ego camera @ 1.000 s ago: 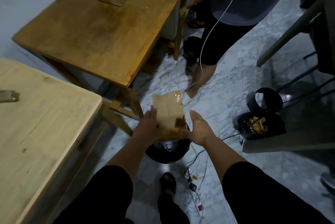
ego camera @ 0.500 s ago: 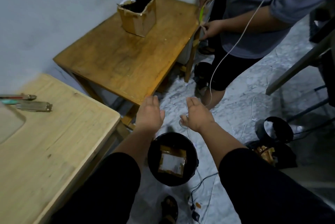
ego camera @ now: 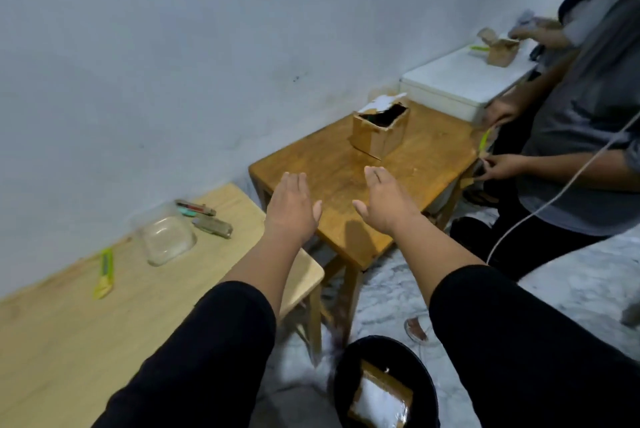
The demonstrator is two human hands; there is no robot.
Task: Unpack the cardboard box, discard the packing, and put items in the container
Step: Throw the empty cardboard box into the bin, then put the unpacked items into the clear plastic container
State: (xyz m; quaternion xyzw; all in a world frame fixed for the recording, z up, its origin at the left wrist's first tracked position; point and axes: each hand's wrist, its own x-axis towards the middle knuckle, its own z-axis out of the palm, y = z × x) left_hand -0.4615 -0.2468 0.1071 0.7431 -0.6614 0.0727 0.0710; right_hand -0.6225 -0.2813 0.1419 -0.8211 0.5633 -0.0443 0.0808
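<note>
while two empty hands, left hand point(ego camera: 291, 209), right hand point(ego camera: 384, 202), hover, one cardboard box point(ego camera: 379, 131), one clear container point(ego camera: 166, 237)

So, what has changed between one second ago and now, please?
Both hands let go of the cardboard packing, which now lies in the black bin. The left hand and right hand, open and empty, have risen toward the open cardboard box. The box and the clear container stayed in place.
</note>
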